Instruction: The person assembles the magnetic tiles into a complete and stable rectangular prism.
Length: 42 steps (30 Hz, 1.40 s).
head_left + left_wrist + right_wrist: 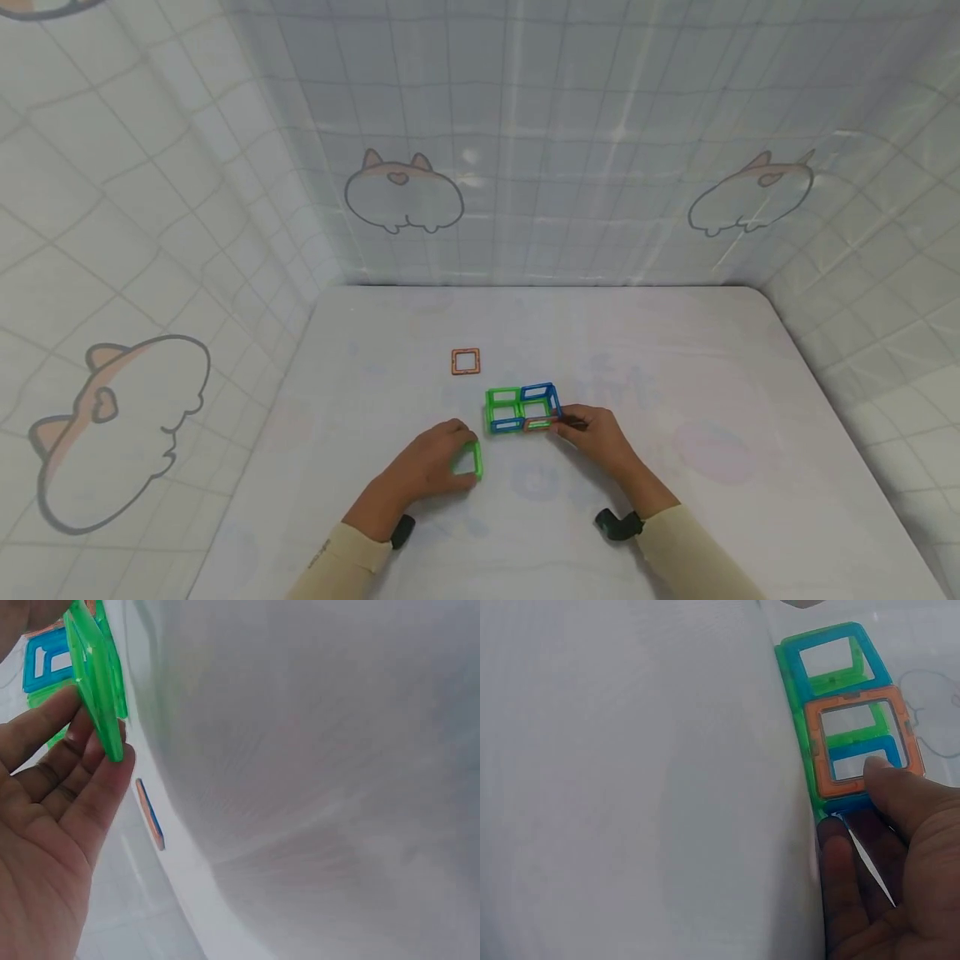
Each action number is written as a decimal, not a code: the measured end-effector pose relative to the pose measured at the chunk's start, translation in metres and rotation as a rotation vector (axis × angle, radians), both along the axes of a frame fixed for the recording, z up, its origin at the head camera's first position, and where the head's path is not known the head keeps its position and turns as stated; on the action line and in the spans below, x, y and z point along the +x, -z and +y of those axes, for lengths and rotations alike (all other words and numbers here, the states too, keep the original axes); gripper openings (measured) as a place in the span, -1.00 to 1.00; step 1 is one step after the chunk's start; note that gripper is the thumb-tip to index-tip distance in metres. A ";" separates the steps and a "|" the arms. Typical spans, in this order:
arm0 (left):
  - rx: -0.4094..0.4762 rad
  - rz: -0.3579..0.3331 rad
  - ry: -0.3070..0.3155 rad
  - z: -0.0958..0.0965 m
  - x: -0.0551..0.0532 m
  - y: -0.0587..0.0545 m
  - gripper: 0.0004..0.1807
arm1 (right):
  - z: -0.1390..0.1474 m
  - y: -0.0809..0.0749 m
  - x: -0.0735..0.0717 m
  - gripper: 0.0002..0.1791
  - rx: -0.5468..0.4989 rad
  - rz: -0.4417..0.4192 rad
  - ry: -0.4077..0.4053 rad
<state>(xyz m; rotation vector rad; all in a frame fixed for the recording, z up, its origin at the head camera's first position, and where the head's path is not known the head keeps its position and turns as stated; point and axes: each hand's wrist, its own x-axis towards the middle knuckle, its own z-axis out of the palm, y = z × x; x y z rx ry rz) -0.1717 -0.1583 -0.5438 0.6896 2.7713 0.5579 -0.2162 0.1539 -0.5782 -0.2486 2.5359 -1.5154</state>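
Observation:
Between its thumb and fingers my left hand [431, 462] holds a green square magnetic tile [478, 460], tilted up off the table; the left wrist view shows this tile [96, 675] nearly edge-on. To its right stands a two-cell box of magnetic tiles [507, 427], with green, blue and orange frames. My right hand [600, 433] grips the box's right end. In the right wrist view the thumb presses the orange tile [817, 750] near its corner, and the fingers lie against the end side, partly hidden. Next to the orange tile is a blue tile [802, 675].
A loose orange square tile [466, 372] lies flat on the white table [675, 350], behind the left hand and left of the box. Sheeted walls with animal drawings [405, 196] stand at the back and both sides.

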 end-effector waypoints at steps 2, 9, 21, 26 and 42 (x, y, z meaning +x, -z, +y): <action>0.025 0.002 -0.009 0.000 -0.001 -0.001 -0.42 | 0.001 0.001 0.001 -0.67 -0.007 0.001 -0.002; 0.085 0.017 -0.051 0.000 -0.004 -0.006 -0.45 | 0.002 0.003 0.001 -0.64 -0.003 0.004 0.003; 0.248 0.058 -0.094 0.002 -0.010 -0.016 -0.46 | 0.002 0.004 0.003 -0.64 -0.040 0.034 0.002; 0.294 0.088 -0.109 0.004 -0.014 -0.020 -0.49 | 0.002 0.006 0.004 -0.65 -0.036 0.051 0.008; 0.323 0.250 -0.060 0.017 -0.029 -0.028 -0.48 | 0.002 0.004 0.006 -0.68 -0.030 0.067 0.009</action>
